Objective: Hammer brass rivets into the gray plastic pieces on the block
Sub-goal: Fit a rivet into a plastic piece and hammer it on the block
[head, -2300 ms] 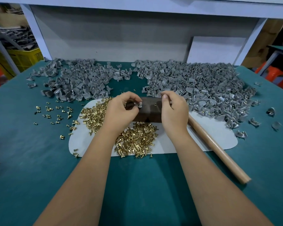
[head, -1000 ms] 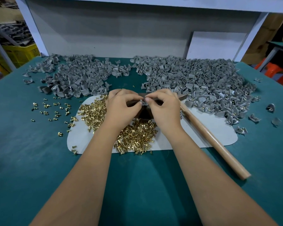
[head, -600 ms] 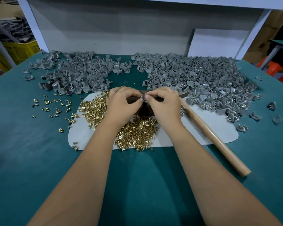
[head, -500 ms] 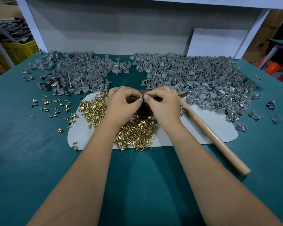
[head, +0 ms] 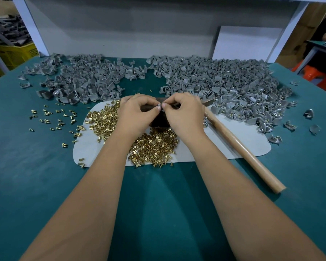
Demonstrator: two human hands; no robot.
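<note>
Far left on the green table: loose brass rivets scattered singly, well apart from the work. Behind them, a heap of gray plastic pieces along the back edge.

Left of centre: a white mat with a thick drift of rivets on it, running under the left forearm.

Centre: dark block on the mat, mostly hidden by both hands. Left hand has fingers curled, thumb and forefinger pinching a small gray piece held just over the block. Right hand is curled the same way, fingertips meeting the left's on that same piece. Whether a rivet is already between the fingers cannot be told; too small.

Right of centre: hammer lying on the mat, wooden handle angled toward the near right, head tucked behind the right hand near the block. Nobody holds it.

Right: a second, larger heap of gray pieces, a few brass glints among its near edge.

Judgement: the step in hand looks like seating a rivet in the piece and setting it on the block, before any striking. Next move would call for the left hand to steady the piece on the block while the right lets go and takes up the hammer handle, fingers kept clear of the strike.
</note>
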